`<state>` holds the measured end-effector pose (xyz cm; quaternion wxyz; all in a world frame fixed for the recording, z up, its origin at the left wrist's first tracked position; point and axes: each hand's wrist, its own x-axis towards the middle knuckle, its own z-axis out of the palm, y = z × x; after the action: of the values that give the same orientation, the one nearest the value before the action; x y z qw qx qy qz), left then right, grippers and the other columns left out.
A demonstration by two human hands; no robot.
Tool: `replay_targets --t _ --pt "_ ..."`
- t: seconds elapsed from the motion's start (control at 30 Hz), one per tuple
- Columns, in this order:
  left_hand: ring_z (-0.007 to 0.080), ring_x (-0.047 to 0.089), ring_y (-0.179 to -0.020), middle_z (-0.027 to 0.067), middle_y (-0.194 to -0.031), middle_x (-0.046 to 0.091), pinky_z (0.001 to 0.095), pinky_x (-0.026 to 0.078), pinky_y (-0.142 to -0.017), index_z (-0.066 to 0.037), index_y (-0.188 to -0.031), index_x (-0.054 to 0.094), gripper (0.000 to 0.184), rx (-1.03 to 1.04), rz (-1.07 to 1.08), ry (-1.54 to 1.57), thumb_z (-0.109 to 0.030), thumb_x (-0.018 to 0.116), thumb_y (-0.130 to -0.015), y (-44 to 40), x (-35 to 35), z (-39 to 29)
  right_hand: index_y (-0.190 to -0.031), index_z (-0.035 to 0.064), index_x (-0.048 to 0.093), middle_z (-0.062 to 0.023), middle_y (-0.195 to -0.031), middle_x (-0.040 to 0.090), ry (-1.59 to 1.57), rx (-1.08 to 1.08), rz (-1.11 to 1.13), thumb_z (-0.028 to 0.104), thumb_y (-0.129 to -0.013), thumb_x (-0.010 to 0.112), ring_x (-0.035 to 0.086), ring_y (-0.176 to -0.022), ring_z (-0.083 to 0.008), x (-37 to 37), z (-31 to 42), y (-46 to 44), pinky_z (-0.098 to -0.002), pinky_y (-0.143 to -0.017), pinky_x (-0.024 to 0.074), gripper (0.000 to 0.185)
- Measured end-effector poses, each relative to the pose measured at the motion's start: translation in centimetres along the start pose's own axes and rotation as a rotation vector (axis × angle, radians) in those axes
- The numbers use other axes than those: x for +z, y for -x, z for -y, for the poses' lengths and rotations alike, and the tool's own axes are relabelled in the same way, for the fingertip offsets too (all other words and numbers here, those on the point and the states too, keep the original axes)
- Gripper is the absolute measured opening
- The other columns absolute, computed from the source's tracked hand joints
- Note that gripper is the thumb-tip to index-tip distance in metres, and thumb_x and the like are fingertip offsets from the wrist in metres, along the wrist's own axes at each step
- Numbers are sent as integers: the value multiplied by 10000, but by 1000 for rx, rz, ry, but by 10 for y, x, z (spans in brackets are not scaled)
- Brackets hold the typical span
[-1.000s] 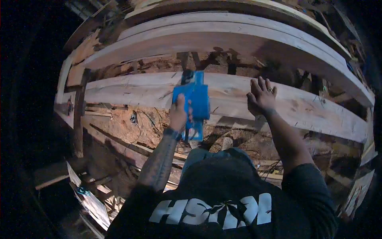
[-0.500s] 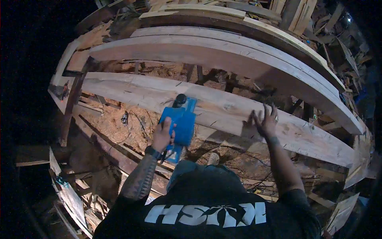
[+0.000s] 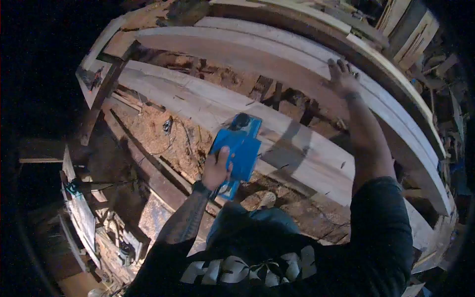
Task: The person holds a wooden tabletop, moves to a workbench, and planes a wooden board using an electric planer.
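Note:
My left hand is wrapped round the handle of a blue electric planer. The planer's front end, with its black knob, lies over the near edge of a long pale plank; its rear end sticks out toward my body. Whether its sole touches the wood I cannot tell. Farther away, my right hand is open, fingers spread, over the top edge of a thick beam. It seems to touch that beam and holds nothing.
More boards are stacked behind the beam. A dark crosspiece supports the left ends. Wood shavings and a cable lie on the ground below. Scrap wood is piled at lower left, with more timber at upper right.
My right hand has moved up and away, from above the near plank to the thick beam behind it. My left hand still grips the planer, and the view has tilted somewhat.

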<state>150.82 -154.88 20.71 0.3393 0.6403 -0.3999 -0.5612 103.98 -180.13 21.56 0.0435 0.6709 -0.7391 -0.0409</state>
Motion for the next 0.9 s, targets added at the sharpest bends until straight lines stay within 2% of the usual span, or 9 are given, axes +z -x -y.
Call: replay_targets --t 0.17,0.3,0.47,0.6,0.67,0.73,0.83,0.9 --pt "124 503 -485 31 -631 544 309 414 -434 -28 -1054 658 564 -42 24 -25 -563 487 -1107 5 -28 10 -1680 288 278 -130 -1762 214 -45 -14 -27 790 -841 669 202 -1621 -378 6 -10 10 -737 -1213 233 1053" --pt "136 504 -476 34 -626 547 317 424 -436 -36 -1025 647 570 34 -1 32 -577 484 -1103 -42 -2 -6 -1680 306 278 -108 -1763 226 -52 -17 -68 783 -830 691 210 -1625 -351 7 -9 9 -743 -1216 217 1059" --pt "136 518 -487 26 -638 555 328 428 -428 -52 -999 634 622 -10 45 17 -660 520 -1055 -87 24 -45 -1678 355 275 -85 -1766 228 -42 -2 -85 765 -813 724 219 -1623 -346 12 -9 6 -740 -1224 210 1057" --pt "140 518 -489 25 -644 558 328 432 -436 -67 -1011 631 628 -20 67 56 -686 531 -1038 -81 17 -35 -1674 372 279 -73 -1768 225 -74 -16 -108 753 -822 725 231 -1618 -356 21 -13 4 -740 -1227 214 1035" --pt "142 517 -487 26 -646 560 325 433 -443 -75 -1020 632 614 -47 120 55 -679 529 -1042 -52 2 -21 -1670 372 285 -78 -1767 226 -84 -40 -142 758 -828 715 238 -1614 -369 26 -19 3 -742 -1227 215 1021" --pt "140 510 -484 26 -650 564 316 436 -452 -82 -1036 631 589 -140 156 76 -660 516 -1057 -26 -13 -9 -1667 372 292 -82 -1764 233 -72 -27 -155 769 -833 702 246 -1609 -380 30 -21 1 -742 -1225 220 1010" --pt "135 503 -480 25 -652 566 311 433 -454 -80 -1043 631 571 -176 122 53 -635 502 -1074 -19 -10 -19 -1663 371 302 -88 -1756 251 -55 -13 -120 790 -836 683 262 -1600 -394 25 -14 8 -739 -1216 235 1002" --pt "132 491 -480 24 -646 548 310 427 -457 -77 -1033 625 579 -113 167 15 -641 500 -1073 -46 -2 -26 -1662 369 305 -93 -1753 260 -75 -23 -97 800 -837 675 277 -1593 -402 13 -12 8 -738 -1209 245 1002"
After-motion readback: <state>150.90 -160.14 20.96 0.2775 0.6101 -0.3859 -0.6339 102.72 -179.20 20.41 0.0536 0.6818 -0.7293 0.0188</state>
